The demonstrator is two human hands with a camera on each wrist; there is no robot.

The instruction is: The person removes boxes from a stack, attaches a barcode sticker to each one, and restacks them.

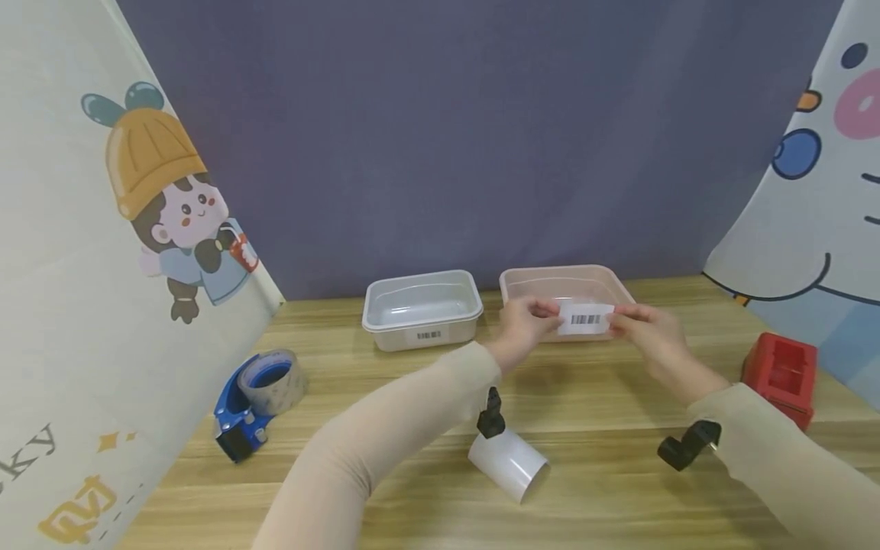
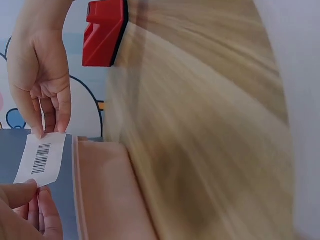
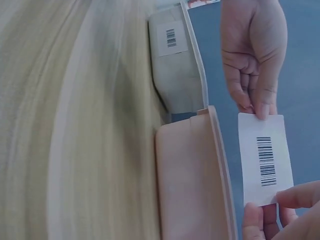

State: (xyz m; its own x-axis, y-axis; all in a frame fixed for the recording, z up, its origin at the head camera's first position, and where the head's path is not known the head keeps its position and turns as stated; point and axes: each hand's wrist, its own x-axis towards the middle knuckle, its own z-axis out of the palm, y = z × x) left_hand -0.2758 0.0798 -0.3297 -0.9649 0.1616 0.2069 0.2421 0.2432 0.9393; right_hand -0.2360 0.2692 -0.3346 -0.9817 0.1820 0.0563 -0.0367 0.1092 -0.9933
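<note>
Both hands hold a white barcode label (image 1: pixel 586 319) in front of the pink plastic container (image 1: pixel 564 281), one at each end. My left hand (image 1: pixel 524 328) pinches the label's left end between thumb and fingers. At the other end, the right hand (image 1: pixel 649 336) pinches it the same way. In the right wrist view the label (image 3: pixel 266 159) faces the camera, its black bars fully visible. The pink container's side (image 3: pixel 192 185) shows bare below it. To the left stands a white container (image 1: pixel 422 313) with a similar barcode label (image 1: pixel 429 334) on its front.
A blue tape dispenser (image 1: pixel 237 431) with a roll of tape (image 1: pixel 278 386) lies at the left. A curled white sheet (image 1: pixel 507 462) rests near the front middle. At the right is a red box-shaped holder (image 1: pixel 780 378). A dark curtain (image 1: pixel 481 137) hangs behind the wooden table (image 1: pixel 330 473).
</note>
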